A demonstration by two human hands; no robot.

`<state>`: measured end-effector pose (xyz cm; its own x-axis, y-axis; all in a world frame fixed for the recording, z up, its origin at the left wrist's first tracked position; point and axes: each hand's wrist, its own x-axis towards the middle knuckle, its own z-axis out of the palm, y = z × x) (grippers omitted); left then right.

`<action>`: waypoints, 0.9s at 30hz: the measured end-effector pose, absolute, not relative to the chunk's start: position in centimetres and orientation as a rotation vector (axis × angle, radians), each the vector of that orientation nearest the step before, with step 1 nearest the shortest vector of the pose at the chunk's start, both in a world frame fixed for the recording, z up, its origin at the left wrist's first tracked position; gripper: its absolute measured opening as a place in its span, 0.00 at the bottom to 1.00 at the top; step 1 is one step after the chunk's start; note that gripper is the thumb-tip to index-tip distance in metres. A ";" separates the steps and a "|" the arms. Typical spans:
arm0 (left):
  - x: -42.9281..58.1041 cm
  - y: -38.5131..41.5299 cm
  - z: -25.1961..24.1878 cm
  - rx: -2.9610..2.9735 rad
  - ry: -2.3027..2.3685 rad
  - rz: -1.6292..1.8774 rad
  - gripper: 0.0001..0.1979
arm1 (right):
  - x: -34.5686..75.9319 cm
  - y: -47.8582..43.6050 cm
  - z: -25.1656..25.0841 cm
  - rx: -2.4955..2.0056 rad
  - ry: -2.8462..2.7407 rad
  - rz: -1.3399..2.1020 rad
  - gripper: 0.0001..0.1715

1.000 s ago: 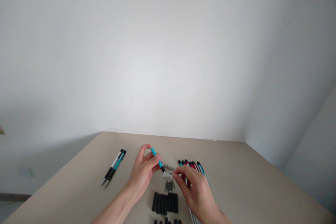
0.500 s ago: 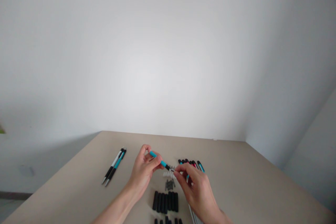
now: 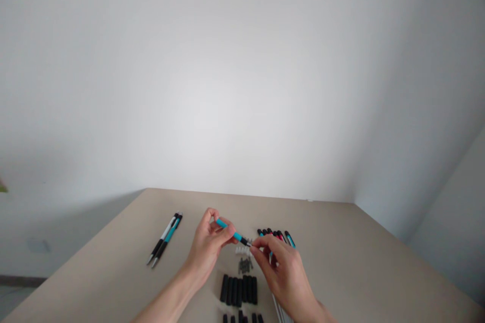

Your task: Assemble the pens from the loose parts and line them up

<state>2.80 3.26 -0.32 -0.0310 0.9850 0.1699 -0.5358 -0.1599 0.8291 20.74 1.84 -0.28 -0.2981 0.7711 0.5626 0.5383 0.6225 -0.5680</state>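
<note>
My left hand (image 3: 212,239) is closed around a light-blue pen barrel (image 3: 237,236), which slants down to the right and ends in a black part. At that black end, the thumb and fingertips of my right hand (image 3: 278,267) pinch a small, shiny piece; the fingers mostly cover it, and I cannot make out what it is. Below the hands lie small white pieces (image 3: 242,251), a cluster of springs (image 3: 245,265) and a row of black rubber grips (image 3: 238,290).
Two whole pens (image 3: 165,239) lie side by side at the left of the beige table (image 3: 113,272). Behind my right hand are several coloured barrels with black ends (image 3: 290,238). Thin refills (image 3: 279,310) lie partly under my right wrist. More black pieces (image 3: 242,318) show at the bottom edge.
Almost nothing differs. Both hands keep their hold, and the right fingertips have shifted very slightly towards the left at the barrel's black end.
</note>
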 end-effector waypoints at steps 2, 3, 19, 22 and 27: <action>2.8 3.2 -0.2 0.910 0.679 1.529 0.24 | 20.7 1.9 -0.3 -1.037 -1.983 0.337 0.13; 2.8 3.2 -0.2 0.916 0.677 1.526 0.24 | 20.7 1.9 -0.3 -1.042 -1.983 0.338 0.13; 2.8 3.3 -0.9 1.048 0.720 1.534 0.23 | 20.7 1.7 -0.3 -1.058 -2.025 0.411 0.11; 2.7 3.2 -1.0 1.072 0.734 1.537 0.22 | 20.8 1.7 -0.2 -1.059 -2.049 0.429 0.11; 2.6 3.3 -1.0 1.081 0.741 1.532 0.23 | 20.8 1.6 0.1 -1.056 -2.081 0.430 0.12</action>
<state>2.65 3.33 -1.00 -0.0190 0.9678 0.2509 -0.4041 -0.2370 0.8835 20.83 1.65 0.09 -0.3785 0.7966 0.4713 0.5448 0.6033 -0.5824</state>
